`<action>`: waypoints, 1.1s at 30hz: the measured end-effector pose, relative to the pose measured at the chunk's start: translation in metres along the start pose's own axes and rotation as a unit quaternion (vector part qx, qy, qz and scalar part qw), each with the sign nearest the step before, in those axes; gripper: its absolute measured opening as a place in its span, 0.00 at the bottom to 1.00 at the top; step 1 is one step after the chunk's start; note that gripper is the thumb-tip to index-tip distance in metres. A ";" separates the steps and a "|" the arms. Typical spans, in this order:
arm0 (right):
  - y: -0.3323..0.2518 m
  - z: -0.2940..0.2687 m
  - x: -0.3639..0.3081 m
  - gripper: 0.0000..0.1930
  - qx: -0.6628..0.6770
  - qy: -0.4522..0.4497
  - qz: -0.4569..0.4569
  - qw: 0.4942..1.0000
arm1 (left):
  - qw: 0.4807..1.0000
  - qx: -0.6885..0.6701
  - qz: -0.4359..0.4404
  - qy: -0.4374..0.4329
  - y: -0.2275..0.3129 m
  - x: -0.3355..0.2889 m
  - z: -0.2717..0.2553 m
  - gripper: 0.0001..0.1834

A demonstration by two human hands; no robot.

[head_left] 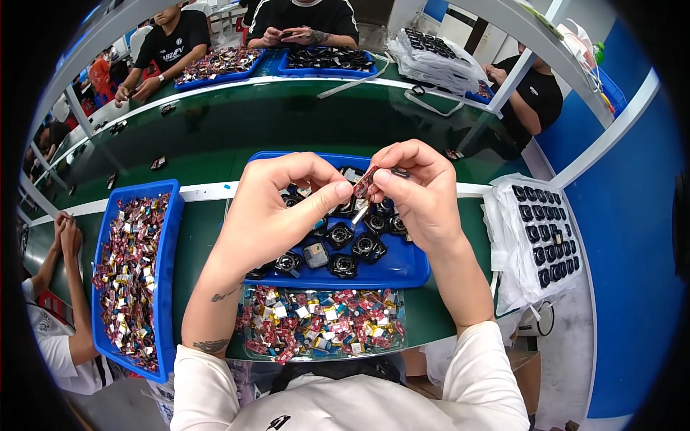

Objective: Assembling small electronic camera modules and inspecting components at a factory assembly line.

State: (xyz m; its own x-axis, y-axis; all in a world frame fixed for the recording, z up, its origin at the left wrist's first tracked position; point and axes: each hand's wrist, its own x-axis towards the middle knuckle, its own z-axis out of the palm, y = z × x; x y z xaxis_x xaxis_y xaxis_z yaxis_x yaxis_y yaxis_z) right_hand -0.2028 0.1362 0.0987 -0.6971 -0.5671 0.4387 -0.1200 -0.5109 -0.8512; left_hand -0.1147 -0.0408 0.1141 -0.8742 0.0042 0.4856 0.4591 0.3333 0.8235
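My left hand (287,208) and my right hand (420,197) meet over a blue tray (388,276). Thumb and fingers of both pinch a small red circuit board (364,184), the left at its left end, the right at its other side. A thin silvery piece (360,215) hangs below the board. Between my right fingers a small black part (399,172) also shows; whether it is joined to the board I cannot tell. Several round black housings (343,265) lie in the tray beneath, along with a grey square piece (315,254).
Nearest me is a clear tray (251,352) heaped with red boards. A long blue bin (172,215) of similar boards stands left. At right, white trays (503,237) hold rows of black parts. Beyond runs a green conveyor belt (287,122) with scattered pieces; other people sit around it.
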 end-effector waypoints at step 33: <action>-0.001 0.001 0.001 0.08 -0.236 -0.029 -0.063 0.969 | 0.996 -0.003 -0.088 0.029 -0.001 0.002 0.005 0.05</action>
State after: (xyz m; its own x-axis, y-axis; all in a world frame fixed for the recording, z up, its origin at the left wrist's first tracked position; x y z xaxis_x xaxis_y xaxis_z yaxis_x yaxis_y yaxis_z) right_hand -0.2025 0.1352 0.1006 -0.6169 -0.5612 0.5518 -0.5208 -0.2346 -0.8208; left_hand -0.1178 -0.0359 0.1130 -0.9309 -0.1076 0.3491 0.3005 0.3178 0.8993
